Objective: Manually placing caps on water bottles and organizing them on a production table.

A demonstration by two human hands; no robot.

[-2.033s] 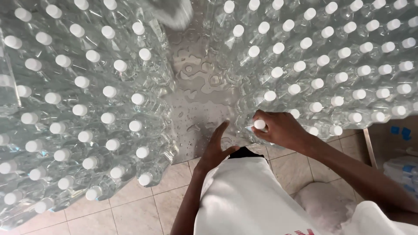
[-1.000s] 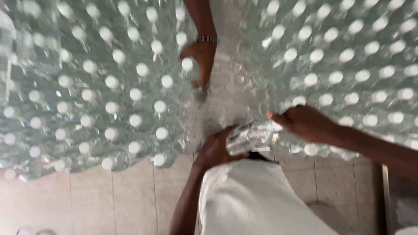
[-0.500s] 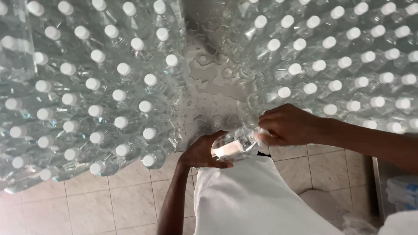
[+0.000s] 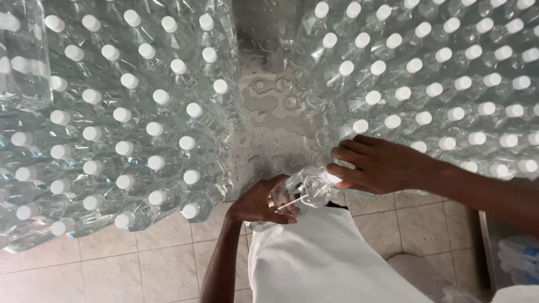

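Note:
A clear plastic water bottle [image 4: 300, 193] lies tilted between both hands, just past the near edge of a wet steel table [image 4: 269, 112]. My left hand [image 4: 255, 202] grips its lower body from underneath. My right hand [image 4: 382, 164] covers its cap end, with the fingers wrapped over the top. Several more clear bottles with white caps stand packed on the left side [image 4: 123, 112] and the right side [image 4: 426, 73] of the table.
A bare wet strip runs down the middle of the table between the two bottle groups. Below the table edge lies a beige tiled floor [image 4: 140, 258]. My white garment [image 4: 325, 258] fills the lower centre. Something blue and white shows at the far right bottom corner [image 4: 519, 255].
Another person's hand that reached in from the top a second ago is gone. My hands have pulled one bottle from the right group toward my body and tilted it.

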